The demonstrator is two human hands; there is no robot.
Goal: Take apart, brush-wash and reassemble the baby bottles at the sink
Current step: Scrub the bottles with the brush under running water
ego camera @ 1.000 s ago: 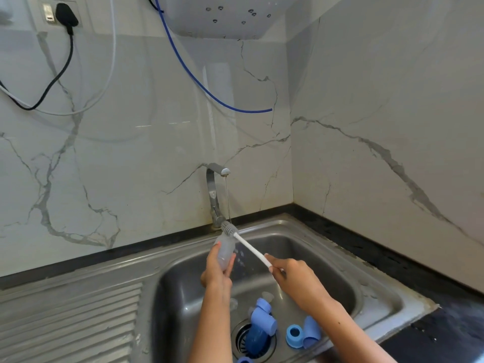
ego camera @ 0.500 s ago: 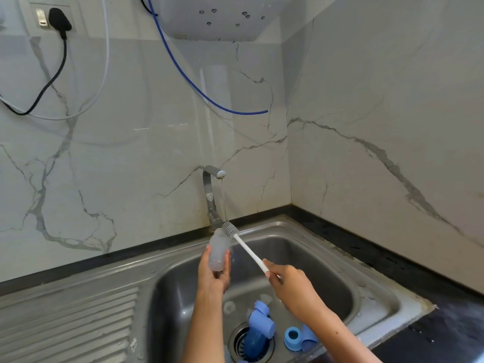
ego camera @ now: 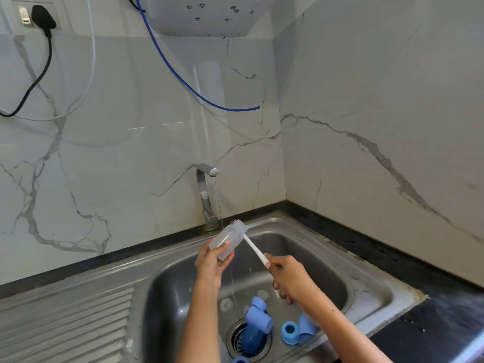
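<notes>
Single feed on my end: head cam, wide-angle, worn on the person, looking forward and down into a wall corner. Sink (ego camera: 301, 231) sits in the lower half, close in; both forearms enter from the bottom edge. Tap (ego camera: 205, 195) near frame centre, facing us. Upper half is marble wall, with a socket (ego camera: 34, 15) top left and the underside of a white unit (ego camera: 207, 14) at top. Straight edges bow toward the borders. No second view, so no overlap.

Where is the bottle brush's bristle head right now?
In the head view, the brush head is at the mouth of the clear bottle held in the left hand, just below the tap.
</notes>
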